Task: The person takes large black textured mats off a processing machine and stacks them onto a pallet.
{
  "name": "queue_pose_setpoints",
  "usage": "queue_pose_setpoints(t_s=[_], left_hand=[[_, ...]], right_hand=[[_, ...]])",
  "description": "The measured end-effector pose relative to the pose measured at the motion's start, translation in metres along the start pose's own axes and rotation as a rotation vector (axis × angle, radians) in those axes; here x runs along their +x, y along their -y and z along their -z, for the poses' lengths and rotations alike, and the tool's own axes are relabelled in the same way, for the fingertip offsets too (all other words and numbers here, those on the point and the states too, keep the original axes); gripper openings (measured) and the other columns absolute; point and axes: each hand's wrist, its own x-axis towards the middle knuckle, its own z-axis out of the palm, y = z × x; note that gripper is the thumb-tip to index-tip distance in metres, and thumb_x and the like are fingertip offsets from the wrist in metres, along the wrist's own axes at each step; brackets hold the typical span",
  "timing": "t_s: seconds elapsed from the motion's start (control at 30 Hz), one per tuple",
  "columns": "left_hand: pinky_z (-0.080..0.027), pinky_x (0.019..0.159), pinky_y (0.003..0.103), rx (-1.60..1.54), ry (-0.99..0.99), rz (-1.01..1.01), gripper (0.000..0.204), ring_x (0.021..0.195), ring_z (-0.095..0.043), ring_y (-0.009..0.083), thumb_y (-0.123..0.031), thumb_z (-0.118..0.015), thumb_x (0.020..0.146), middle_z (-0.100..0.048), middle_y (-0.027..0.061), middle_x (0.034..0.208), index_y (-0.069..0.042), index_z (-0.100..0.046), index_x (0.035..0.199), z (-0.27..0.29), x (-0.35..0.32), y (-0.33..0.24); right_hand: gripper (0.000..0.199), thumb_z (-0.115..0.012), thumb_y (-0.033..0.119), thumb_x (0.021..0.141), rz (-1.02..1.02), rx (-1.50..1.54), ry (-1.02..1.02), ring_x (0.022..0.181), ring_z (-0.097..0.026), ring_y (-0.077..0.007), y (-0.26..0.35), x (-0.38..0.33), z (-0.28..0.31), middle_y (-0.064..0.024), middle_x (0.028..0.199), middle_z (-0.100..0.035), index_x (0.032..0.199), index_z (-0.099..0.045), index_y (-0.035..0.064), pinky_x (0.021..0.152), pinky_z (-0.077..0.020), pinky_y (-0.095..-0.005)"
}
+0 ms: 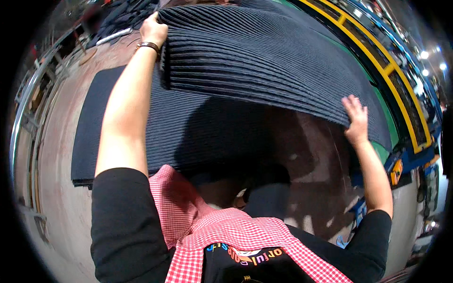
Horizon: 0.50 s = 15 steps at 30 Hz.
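A large dark blue-grey ribbed sheet (245,56) is raised in front of me, curving down to the right onto a green surface. My left hand (154,30), with a dark bracelet at its wrist, is closed on the sheet's far left corner. My right hand (356,120) lies against its near right edge, fingers stretched out and slightly apart; its thumb does not show clearly. Below, a flat stack of similar dark ribbed sheets (108,127) lies under the raised one, partly in shadow. Whether the lifted sheet touches the stack is hidden.
A machine with a yellow frame (389,70) and green bed (379,151) runs along the right. An orange-yellow device (397,170) sits at its near end. Metal rails (29,118) stand at the left. Dark cloth (123,19) is heaped at the far left, near a white roll (113,36).
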Motion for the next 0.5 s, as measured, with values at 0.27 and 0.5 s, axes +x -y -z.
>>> queue_pose_setpoints(t_s=[0.27, 0.5], left_hand=[[-0.044, 0.056, 0.034, 0.719, -0.226, -0.052, 0.051, 0.061, -0.058, 0.0251, -0.014, -0.046, 0.068, -0.061, 0.0158, 0.081, -0.021, -0.048, 0.119, 0.239, 0.066, 0.210], [-0.043, 0.072, 0.043, 1.275, -0.214, 0.295, 0.049, 0.087, -0.055, 0.0352, -0.013, -0.042, 0.074, -0.053, 0.0247, 0.101, -0.021, -0.043, 0.122, 0.498, -0.012, 0.359]], right_hand=[[0.064, -0.052, -0.001, 0.061, 0.097, 0.706, 0.356, 0.124, -0.028, -0.0265, 0.324, 0.080, -0.075, -0.0066, 0.129, -0.040, 0.121, -0.044, 0.0175, 0.098, -0.0115, -0.0581], [0.065, -0.059, 0.013, 0.069, 0.511, 0.970, 0.740, 0.128, -0.018, -0.0286, 0.590, 0.063, -0.073, -0.0123, 0.136, -0.025, 0.128, -0.033, 0.0171, 0.097, -0.0121, -0.0607]])
